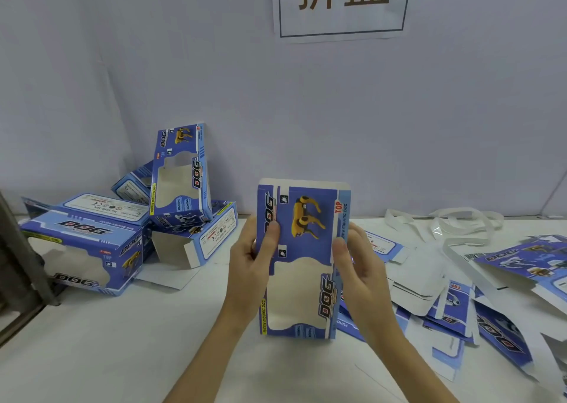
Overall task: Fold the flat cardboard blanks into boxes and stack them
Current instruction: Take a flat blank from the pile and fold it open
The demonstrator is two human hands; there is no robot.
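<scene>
Standing upright above the white table (129, 356), a blue printed cardboard box (302, 258) with a yellow dog picture and a cut-out window is held between both hands. The left hand (250, 267) grips its left edge, thumb pressed on the front panel; the right hand (359, 264) grips the right edge, fingers curled round it. Folded blue boxes (129, 218) lie heaped near the wall (306, 111) on the left. Flat blue-and-white cardboard blanks (454, 304) spread over the table on the right, with white plastic straps (454, 221) behind them. A paper sign (340, 3) hangs above.
</scene>
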